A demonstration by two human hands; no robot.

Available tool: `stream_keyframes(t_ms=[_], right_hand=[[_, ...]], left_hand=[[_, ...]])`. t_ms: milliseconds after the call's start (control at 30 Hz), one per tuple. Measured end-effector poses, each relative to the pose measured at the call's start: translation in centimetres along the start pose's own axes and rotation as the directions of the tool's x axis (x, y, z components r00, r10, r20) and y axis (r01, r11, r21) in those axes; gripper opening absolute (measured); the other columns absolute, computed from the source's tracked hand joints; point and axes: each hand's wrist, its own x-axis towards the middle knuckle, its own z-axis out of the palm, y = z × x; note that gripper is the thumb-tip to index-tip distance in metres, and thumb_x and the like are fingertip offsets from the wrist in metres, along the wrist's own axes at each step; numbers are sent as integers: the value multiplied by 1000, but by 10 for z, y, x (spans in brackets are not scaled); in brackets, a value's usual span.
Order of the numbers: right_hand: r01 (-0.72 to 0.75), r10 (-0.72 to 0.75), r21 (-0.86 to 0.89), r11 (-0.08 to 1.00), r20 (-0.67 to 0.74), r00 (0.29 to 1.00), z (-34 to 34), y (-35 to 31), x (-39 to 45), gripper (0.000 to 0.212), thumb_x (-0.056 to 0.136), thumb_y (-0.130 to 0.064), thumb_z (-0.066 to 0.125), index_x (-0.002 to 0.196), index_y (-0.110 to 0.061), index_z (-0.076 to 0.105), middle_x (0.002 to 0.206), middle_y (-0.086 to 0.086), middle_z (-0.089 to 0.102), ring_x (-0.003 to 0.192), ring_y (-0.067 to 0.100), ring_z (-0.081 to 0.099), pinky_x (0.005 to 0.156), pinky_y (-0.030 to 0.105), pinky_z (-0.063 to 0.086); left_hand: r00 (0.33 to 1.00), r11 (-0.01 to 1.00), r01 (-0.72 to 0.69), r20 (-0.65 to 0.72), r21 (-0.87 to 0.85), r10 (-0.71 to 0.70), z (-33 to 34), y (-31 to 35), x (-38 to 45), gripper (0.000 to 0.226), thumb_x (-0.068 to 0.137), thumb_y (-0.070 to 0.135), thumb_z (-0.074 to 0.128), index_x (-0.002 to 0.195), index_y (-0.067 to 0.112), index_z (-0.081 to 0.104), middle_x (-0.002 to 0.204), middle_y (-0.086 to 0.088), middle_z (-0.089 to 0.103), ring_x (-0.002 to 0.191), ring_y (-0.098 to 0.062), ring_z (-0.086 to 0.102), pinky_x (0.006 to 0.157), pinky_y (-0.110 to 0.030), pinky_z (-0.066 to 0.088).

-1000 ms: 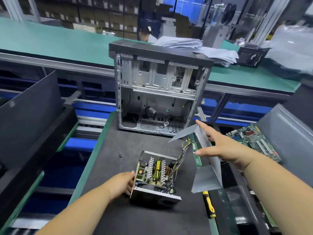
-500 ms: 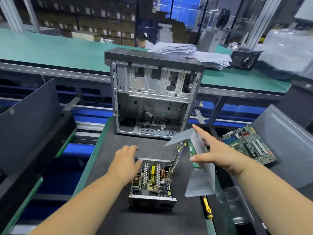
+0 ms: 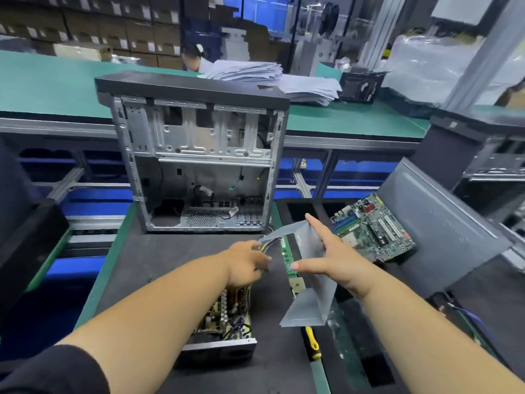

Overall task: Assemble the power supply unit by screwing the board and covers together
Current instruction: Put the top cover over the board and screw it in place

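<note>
Curling around the bundle of yellow and black wires [image 3: 265, 245], the fingers of the left hand [image 3: 247, 263] close on the strands just above the open power supply [image 3: 224, 322], though blur hides exactly how many strands they catch. At three o'clock from that hand, the right hand [image 3: 335, 260] is spread wide, its forefinger stretched along the upper edge of the bent grey metal cover [image 3: 312, 277] and its thumb pressed against the cover's near face, so the cover is pinched upright between them, its lower flap hanging above the mat. The power supply sits at six o'clock from the left hand, partly hidden under the left forearm, with its circuit board, coils and heat-sink fins showing in the open-topped case. A narrow green memory stick [image 3: 288, 257] lies on the dark mat [image 3: 159, 260] between the two hands, partly behind the cover. At six o'clock from the cover, a yellow-and-black screwdriver [image 3: 312, 344] lies on the mat's edge. At twelve o'clock from the hands stands an open computer case [image 3: 199, 155], its bare metal interior facing the viewer. At two o'clock from the right hand a green motherboard [image 3: 372, 228] rests tilted in a dark tray. A stack of papers [image 3: 272, 78] lies on the green bench [image 3: 48, 83] behind the case.
</note>
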Motion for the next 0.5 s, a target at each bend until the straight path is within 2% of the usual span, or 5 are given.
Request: stream_keyframes(t_ms=[67,133,267,400,500], right_hand=[[-13,13,-8,1000,0,1000,-2,3,1,124,47,-61,85,146,-62,11,161,-16,13,147,13,18,107,36,32],[-20,21,-29,999,0,1000,-4,8,0,124,46,-64,84,146,-63,10,161,-16,14,147,15,20,112,41,31],[-48,48,-53,997,2,999,-9,14,-2,124,46,-65,84,146,-63,10,160,-15,16,146,18,23,112,43,31],[-42,42,-21,999,3,999,-13,16,-3,121,47,-61,87,144,-64,14,160,-15,18,146,16,23,116,47,28],[-50,51,-42,998,13,999,-14,15,-2,119,48,-62,86,142,-67,13,159,-15,18,146,17,24,117,48,28]], left_hand=[[991,984,15,129,180,-38,1,1,7,41,99,38,39,137,34,54,161,5,27,151,-26,7,122,-42,9],[988,935,-44,156,353,-12,0,3,11,47,102,49,29,137,30,54,162,8,23,151,-25,-1,121,-45,0],[986,881,-121,158,457,54,-11,-1,10,60,102,57,23,134,19,56,153,-1,38,151,-25,6,122,-44,-5],[985,840,-162,128,518,112,-22,-12,7,59,103,51,27,113,10,68,115,-7,64,125,-27,46,122,-40,6],[982,820,-146,182,554,51,-27,-19,2,63,103,53,23,105,10,69,103,-9,66,104,-32,55,111,-45,31]])
